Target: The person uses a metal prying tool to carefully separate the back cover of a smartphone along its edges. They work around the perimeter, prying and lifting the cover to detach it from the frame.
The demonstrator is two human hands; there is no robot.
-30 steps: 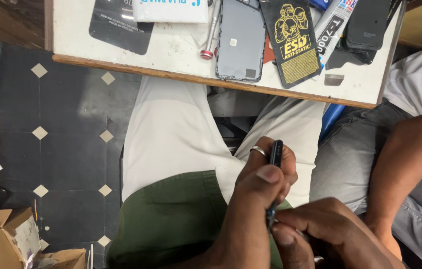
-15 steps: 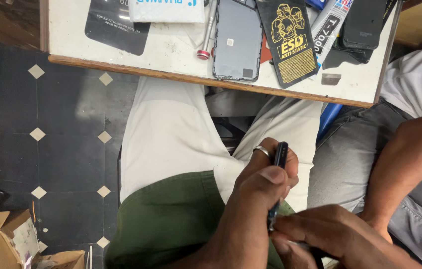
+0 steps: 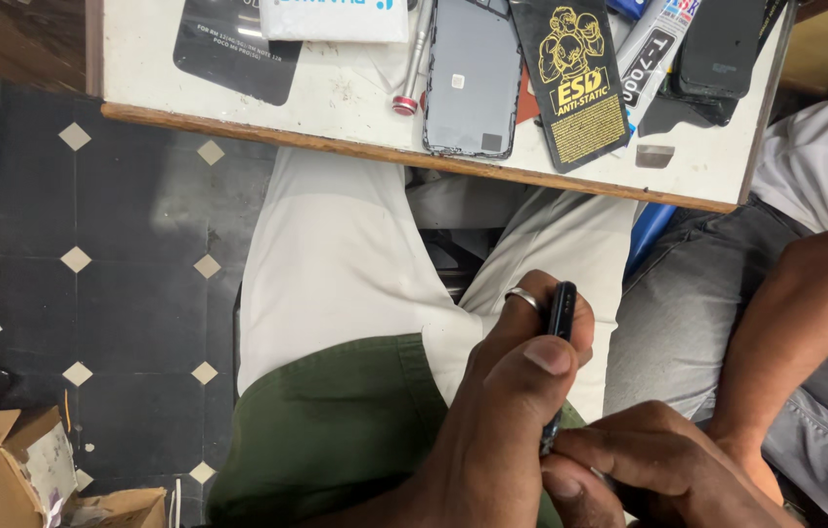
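Your left hand (image 3: 512, 411) grips the slim black phone (image 3: 557, 352) edge-on over your lap; your right hand (image 3: 649, 469) pinches its lower end. A slip could drop it to the floor (image 3: 130, 293).

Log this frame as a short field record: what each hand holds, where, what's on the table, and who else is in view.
left hand: grips a thin dark phone edge-on, thumb on its side, ring on one finger
right hand: fingers pinch the phone's lower end
place: over the lap, below the table edge
on table: grey phone back, black anti-static sheet, glue tube, red-tipped tool
other person: forearm at right, beside the hands
floor: dark tiles, cardboard boxes
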